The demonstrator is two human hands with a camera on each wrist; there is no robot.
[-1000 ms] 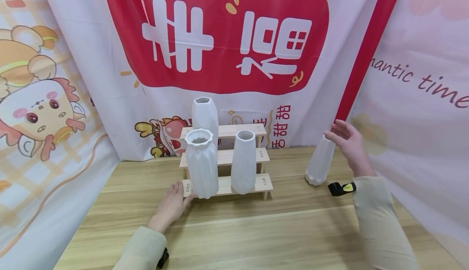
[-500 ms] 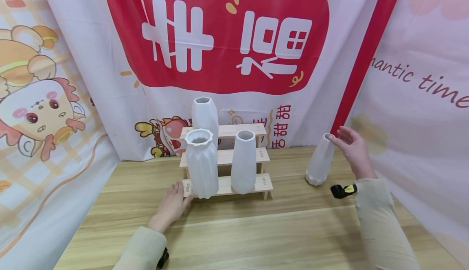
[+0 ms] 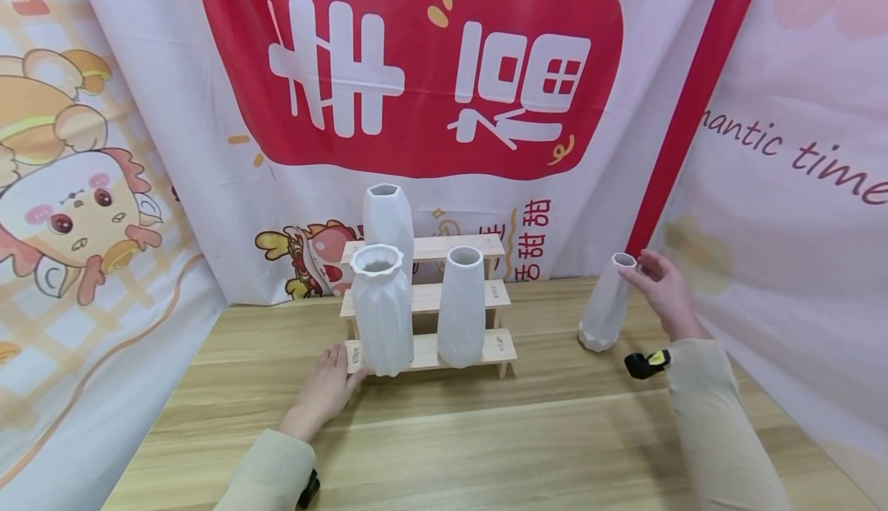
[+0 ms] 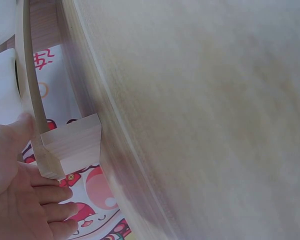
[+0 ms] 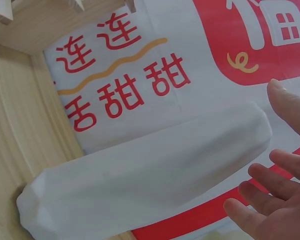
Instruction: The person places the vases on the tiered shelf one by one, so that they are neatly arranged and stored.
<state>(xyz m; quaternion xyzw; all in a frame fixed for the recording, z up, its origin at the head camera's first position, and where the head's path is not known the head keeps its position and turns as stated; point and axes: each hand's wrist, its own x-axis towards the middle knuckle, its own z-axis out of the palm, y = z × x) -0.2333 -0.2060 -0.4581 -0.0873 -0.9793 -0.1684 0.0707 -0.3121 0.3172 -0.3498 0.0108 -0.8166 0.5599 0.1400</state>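
A small three-tier wooden display stand (image 3: 430, 297) carries three white vases. Two of them, a fluted vase (image 3: 383, 314) with a scalloped rim and a smoother vase (image 3: 462, 307), stand at the front; a faceted vase (image 3: 388, 218) is at the back left. My left hand (image 3: 324, 388) touches the left end of the lowest board, thumb at its front and fingers loosely extended, as the left wrist view also shows. At the right, a slim white vase (image 3: 605, 307) stands upright on the table. Beside its mouth is my right hand (image 3: 664, 291), fingers spread and apart from the vase (image 5: 145, 175).
The wooden table (image 3: 444, 449) stretches in front of the stand. A printed cloth backdrop (image 3: 430, 72) hangs close behind, with a cloth side wall (image 3: 798, 187) at the right and another patterned cloth (image 3: 83, 226) at the left.
My right hand has lowered slightly beside the slim vase's mouth, and its fingers have shifted. The left hand, the stand and the vases have stayed where they were.
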